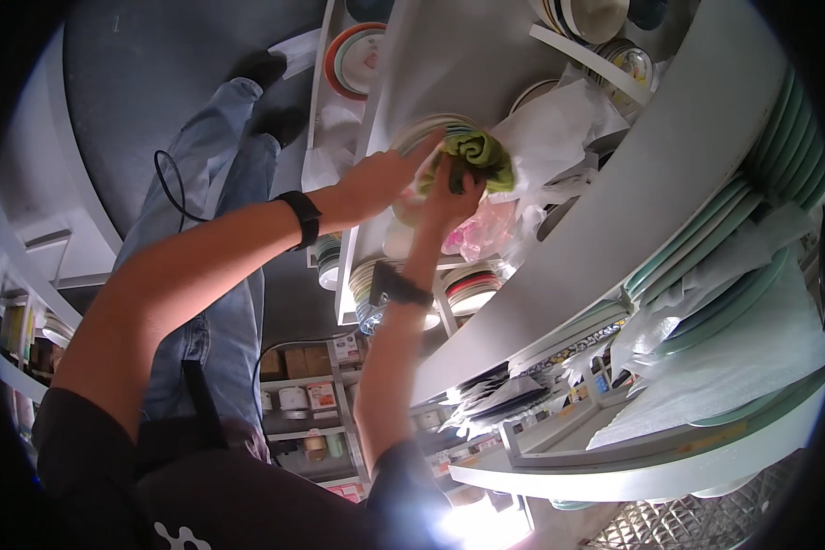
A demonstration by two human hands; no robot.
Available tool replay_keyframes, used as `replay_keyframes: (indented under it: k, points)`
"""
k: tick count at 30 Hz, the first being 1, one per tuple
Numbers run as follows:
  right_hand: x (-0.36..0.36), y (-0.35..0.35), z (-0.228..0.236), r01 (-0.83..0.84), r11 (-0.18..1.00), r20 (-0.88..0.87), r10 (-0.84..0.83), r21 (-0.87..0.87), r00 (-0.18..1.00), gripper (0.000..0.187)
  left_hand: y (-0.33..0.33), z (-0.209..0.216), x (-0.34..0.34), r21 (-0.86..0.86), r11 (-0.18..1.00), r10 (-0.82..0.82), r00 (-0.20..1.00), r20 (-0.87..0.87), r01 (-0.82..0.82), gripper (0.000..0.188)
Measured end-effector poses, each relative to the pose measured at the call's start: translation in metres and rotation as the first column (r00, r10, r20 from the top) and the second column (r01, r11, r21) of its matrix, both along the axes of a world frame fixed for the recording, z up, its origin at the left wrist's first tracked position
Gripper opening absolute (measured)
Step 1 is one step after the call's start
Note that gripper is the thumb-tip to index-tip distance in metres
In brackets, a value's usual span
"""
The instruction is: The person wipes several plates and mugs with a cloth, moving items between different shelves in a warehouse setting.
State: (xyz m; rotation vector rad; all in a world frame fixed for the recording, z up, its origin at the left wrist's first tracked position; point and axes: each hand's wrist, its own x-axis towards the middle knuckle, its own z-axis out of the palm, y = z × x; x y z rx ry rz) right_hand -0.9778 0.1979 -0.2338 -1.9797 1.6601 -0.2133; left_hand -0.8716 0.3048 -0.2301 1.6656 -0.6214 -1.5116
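Note:
My right hand [454, 197], with a dark watch on its wrist, grips a bunched green cloth [478, 158] over the shelf. Close beside it on the left, my left hand [376, 188] is closed at the edge of a pale plate [405, 213], its index finger stretched toward the cloth. Most of that plate is hidden by my hands and the cloth. Behind them, a stack of pale plates [440, 121] sits on the grey shelf [440, 69]. Crumpled clear and pink plastic wrapping [486, 229] lies just right of my right hand.
White wrapping sheets [559, 133] lie among dishes on the right. A wide curved shelf edge [605, 220] runs diagonally across, with green plates [697, 229] beyond it. Orange-rimmed dishes [353, 60] stand far left on the shelf. A black cable [170, 183] hangs by my legs.

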Motion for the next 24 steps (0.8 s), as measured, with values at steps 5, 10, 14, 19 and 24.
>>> replay_keyframes:
  k: [5, 10, 14, 19, 24]
  points:
    - [-0.066, 0.021, -0.004, -0.634, 0.768, -0.301, 0.585, -0.094, 0.753, 0.042, -0.003, -0.006, -0.011, -0.055, 0.998, -0.01, 0.995, 0.102, 0.015, 0.083]
    - [-0.108, 0.024, 0.016, -0.38, 0.919, -0.198, 0.393, 0.102, 0.898, 0.035, 0.003, -0.005, -0.015, -0.078, 0.995, 0.069, 0.991, 0.117, -0.06, 0.087]
    - [-0.098, 0.002, 0.019, -0.148, 0.989, -0.354, 0.147, 0.027, 0.923, 0.036, 0.012, -0.001, -0.012, -0.139, 0.99, 0.049, 0.988, 0.145, -0.028, 0.095]
    - [-0.062, 0.021, 0.034, 0.301, 0.942, 0.174, -0.325, 0.151, 0.93, 0.038, 0.019, 0.017, 0.026, -0.006, 0.984, 0.153, 0.874, -0.461, -0.176, 0.086]
    - [-0.018, 0.069, 0.126, 0.025, 0.983, 0.257, -0.072, 0.182, 0.964, 0.051, 0.042, 0.031, 0.051, 0.063, 0.986, 0.168, 0.857, -0.488, -0.158, 0.067]
